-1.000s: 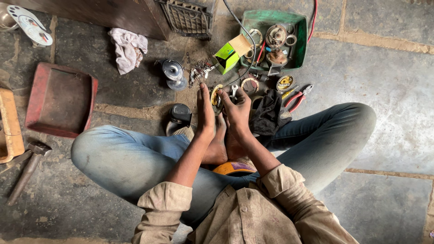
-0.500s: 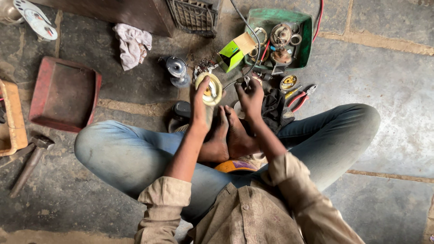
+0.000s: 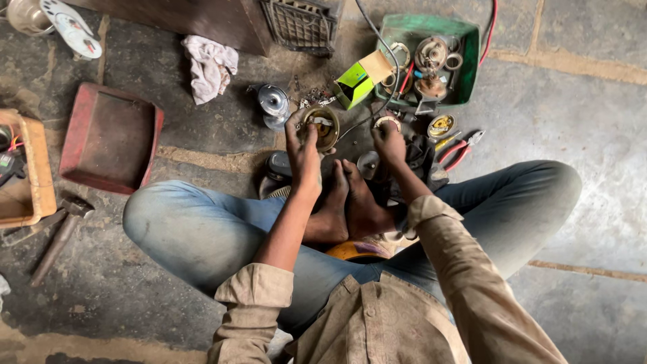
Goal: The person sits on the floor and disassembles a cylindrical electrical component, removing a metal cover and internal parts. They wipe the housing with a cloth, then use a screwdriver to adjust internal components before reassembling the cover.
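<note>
The left hand (image 3: 304,145) has lifted a round brass part (image 3: 321,126) just left of the green tray (image 3: 470,64), gripping it; the right hand (image 3: 389,139) now pinches a small ring (image 3: 386,122) nearby

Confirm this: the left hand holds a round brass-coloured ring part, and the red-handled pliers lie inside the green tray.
Not quite. The left hand does hold the round ring part, but the pliers lie on the stone floor below the green tray, outside it. The head view shows this.

Shiny metal disc (image 3: 321,126); matt green tray (image 3: 465,64), probably plastic.
</note>
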Demonstrator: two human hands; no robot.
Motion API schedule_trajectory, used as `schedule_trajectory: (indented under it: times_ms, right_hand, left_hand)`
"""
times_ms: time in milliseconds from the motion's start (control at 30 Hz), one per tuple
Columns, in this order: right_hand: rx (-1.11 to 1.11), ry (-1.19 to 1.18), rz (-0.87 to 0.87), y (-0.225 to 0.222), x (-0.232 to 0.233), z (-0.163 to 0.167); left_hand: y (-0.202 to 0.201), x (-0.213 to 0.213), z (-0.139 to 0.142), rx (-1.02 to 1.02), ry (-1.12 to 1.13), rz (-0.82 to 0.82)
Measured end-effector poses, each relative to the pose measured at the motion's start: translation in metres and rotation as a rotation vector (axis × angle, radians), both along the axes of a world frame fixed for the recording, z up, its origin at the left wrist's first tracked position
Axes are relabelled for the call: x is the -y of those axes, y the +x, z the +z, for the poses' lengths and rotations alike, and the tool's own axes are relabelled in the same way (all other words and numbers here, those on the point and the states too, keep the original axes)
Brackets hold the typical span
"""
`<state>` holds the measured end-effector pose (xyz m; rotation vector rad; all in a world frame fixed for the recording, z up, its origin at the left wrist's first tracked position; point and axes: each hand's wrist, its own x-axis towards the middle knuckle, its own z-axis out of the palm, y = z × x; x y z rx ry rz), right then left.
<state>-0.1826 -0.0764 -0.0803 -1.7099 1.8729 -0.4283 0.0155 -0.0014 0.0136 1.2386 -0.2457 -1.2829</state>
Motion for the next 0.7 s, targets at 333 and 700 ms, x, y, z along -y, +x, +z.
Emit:
schedule_trajectory:
  times_ms: [333,700]
  right_hand:
    - [-0.101,0.213,0.115,-0.07,0.001,0.014]
    - [0.343,0.159,-0.11,-0.041,0.007,0.003]
  left_hand:
    - [0.006,0.005,0.006,-0.631,-0.068,-0.102]
    - [0.006,-0.004,0.037,-0.663,-0.116,-0.288]
